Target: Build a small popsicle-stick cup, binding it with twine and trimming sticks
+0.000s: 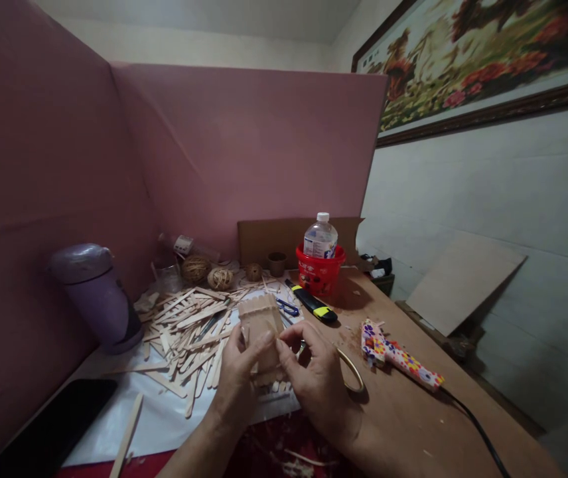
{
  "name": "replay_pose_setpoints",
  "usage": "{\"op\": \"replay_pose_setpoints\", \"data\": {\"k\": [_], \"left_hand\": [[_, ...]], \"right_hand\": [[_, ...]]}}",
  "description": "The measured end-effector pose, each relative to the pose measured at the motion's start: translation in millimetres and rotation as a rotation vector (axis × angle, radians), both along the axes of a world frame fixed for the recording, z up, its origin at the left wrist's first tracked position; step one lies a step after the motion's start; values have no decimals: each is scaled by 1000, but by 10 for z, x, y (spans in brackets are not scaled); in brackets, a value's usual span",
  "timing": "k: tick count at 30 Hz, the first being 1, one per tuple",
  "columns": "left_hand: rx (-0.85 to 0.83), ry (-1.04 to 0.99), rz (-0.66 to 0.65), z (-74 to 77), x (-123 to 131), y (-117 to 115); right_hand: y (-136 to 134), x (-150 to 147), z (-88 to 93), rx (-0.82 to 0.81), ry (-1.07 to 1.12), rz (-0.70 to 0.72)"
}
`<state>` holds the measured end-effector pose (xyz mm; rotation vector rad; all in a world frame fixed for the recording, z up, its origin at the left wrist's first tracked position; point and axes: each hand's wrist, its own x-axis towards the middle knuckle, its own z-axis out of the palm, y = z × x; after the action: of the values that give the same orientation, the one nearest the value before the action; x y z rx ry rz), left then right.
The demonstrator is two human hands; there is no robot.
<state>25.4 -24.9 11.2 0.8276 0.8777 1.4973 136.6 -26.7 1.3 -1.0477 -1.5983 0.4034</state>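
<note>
Both hands hold a small panel made of glued popsicle sticks (261, 324), upright over the table. My left hand (238, 380) grips its lower left side, thumb across the front. My right hand (316, 378) pinches its right edge with thumb and forefinger. Behind and to the left of it lies a heap of several loose popsicle sticks (189, 332) on a white sheet (164, 418). A flowered glue gun (398, 355) lies to the right of my right hand, its black cord (478, 431) running toward the near edge.
A lilac jug (95, 295) stands at left, with a black phone (50, 428) nearer. Twine balls (208, 272), a red tub (320, 271) holding a water bottle (320, 236), a yellow-black cutter (312, 303) and blue scissors (288, 307) sit at the back. Pink partition walls (244, 153) enclose the wooden table (413, 425).
</note>
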Motion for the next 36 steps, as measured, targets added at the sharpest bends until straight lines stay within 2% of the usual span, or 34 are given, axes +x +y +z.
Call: {"op": "replay_pose_setpoints", "data": {"k": [8, 12, 18, 21, 24, 27, 32, 36], "left_hand": [[-26, 2, -8, -102, -62, 51], [-27, -14, -26, -107, -66, 56], [-18, 29, 13, -140, -73, 80], [-53, 24, 29, -105, -61, 74], [-90, -39, 75, -9, -66, 60], [-100, -101, 132, 103, -118, 64], [-237, -183, 156, 174, -225, 106], [-240, -209, 161, 159, -230, 114]], "right_hand": [[28, -25, 16, -196, 146, 69], [34, -32, 22, -216, 162, 57], [65, -48, -53, -208, 156, 47], [89, -33, -46, -202, 169, 74], [167, 33, 11, -177, 194, -21], [296, 115, 47, -196, 43, -206], [479, 100, -23, -239, -123, -258], [516, -13, -33, -253, -222, -243]]}}
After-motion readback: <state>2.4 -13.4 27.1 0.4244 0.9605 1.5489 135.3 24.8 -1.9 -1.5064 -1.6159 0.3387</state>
